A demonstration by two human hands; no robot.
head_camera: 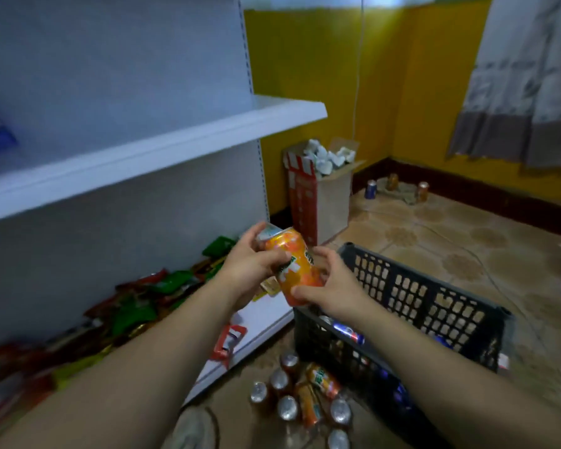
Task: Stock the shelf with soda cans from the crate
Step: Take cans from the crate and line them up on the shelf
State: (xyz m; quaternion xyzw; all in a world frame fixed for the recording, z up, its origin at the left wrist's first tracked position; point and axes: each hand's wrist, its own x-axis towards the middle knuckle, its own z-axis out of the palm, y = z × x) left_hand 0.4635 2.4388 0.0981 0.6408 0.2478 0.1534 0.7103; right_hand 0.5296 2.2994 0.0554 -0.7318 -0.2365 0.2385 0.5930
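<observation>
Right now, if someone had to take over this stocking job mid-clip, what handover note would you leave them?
Left hand: grips the upper part of the tilted orange can.
Right hand: grips the can's lower end.
Black crate: on the floor at right, with a blue can visible inside.
Loose cans: grouped on the floor beside the crate.
Done: no soda can shows on the white shelf yet.
Left: shelve the held can, then the rest.
</observation>
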